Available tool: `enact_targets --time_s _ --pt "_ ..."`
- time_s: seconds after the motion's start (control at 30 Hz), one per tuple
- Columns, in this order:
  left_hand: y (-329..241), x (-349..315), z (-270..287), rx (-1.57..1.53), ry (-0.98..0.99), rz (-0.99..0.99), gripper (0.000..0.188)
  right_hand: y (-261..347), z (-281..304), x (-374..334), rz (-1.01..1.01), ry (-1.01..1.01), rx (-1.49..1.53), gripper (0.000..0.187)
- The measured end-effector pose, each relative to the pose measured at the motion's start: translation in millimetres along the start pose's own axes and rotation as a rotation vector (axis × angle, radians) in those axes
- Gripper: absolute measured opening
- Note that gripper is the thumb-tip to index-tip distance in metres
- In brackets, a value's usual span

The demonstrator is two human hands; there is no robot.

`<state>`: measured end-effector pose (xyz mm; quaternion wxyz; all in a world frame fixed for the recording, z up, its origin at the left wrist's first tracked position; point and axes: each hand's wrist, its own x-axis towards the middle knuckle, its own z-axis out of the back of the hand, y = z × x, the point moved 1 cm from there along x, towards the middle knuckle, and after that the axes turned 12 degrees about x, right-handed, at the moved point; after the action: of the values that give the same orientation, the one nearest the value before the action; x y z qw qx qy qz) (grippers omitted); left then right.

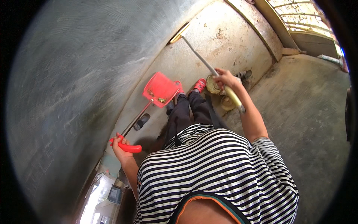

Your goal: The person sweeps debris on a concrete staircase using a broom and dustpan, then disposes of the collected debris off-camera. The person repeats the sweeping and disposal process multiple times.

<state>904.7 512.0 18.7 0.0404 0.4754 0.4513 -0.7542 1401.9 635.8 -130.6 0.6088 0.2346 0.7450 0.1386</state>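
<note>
My left hand (120,148) is closed round the red grip of a long-handled dustpan (158,84). Its red pan is held in front of my feet, near the left wall, with some greenish and brown debris inside. My right hand (225,79) is wrapped round the pole of a broom (201,58), whose handle has a yellowish upper end. The broom's yellow-edged head lies far ahead, against the foot of the left wall. Its bristles are hard to make out.
A grey wall (74,74) rises close on my left. Dark slippers (141,121) lie on the floor by it. Right of my red shoes (200,85) stand round yellowish items (227,103). Dirt specks (220,34) dot the floor ahead; a barred opening (304,15) is at the far right.
</note>
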Motion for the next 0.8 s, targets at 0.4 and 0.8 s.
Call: enact_targets --time_s 0.4,0.8 --pt "0.5 -0.5 -13.4 -0.011 0.09 -0.055 0.019 -5.6 33.0 -92.9 0.118 -0.359 -0.503 0.061" --pt "-12.8 -2.7 -46.0 0.034 0.142 -0.051 0.017 -38.0 73.7 -118.2 -0.147 -0.048 -0.703 0.068"
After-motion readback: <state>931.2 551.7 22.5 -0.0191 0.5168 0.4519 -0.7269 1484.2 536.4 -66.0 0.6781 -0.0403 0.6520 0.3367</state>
